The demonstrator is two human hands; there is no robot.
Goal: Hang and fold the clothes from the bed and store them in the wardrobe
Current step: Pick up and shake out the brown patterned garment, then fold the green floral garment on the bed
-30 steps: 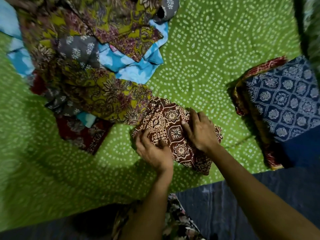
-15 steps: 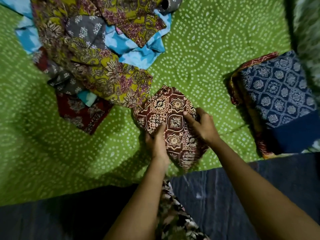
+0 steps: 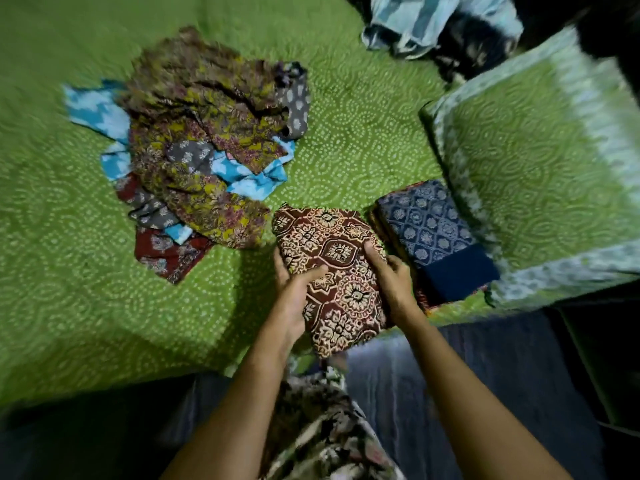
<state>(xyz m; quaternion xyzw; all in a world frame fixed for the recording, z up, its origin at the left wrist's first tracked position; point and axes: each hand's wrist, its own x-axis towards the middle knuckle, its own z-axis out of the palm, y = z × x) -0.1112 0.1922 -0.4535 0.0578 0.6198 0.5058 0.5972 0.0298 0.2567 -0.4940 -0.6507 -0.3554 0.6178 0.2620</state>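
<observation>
**Maroon fold in both hands at the bed's edge**

Surface: green dotted bedsheet (image 3: pixel 69 306), dim light, the far parts blurred.

My left hand (image 3: pixel 292 303) grips the left edge of the folded maroon printed cloth (image 3: pixel 341 258), thumb laid across the top, fingers curled under the side. My right hand (image 3: pixel 393 289) clasps the right edge, fingers pressed over the top face. The cloth is a neat rectangle. Its far end lies over the sheet, and its near end juts past the bed's edge above the dark floor (image 3: pixel 502 375). I cannot tell whether it rests on the sheet or is lifted clear.

Just beside it on the right: a folded stack with a navy patterned cloth (image 3: pixel 429 230) on top and red-brown layers showing beneath. The stack sits against a green pillow (image 3: pixel 536 161) with a pale border.

To the left, apart from my hands: a loose heap of unfolded clothes (image 3: pixel 201 161) in olive floral, turquoise, grey and dark red, all tangled.

Far top: a pale blue striped cloth (image 3: pixel 415 26), crumpled beside something dark.

Below my forearms: the floral garment (image 3: pixel 322 427) I am wearing.
</observation>
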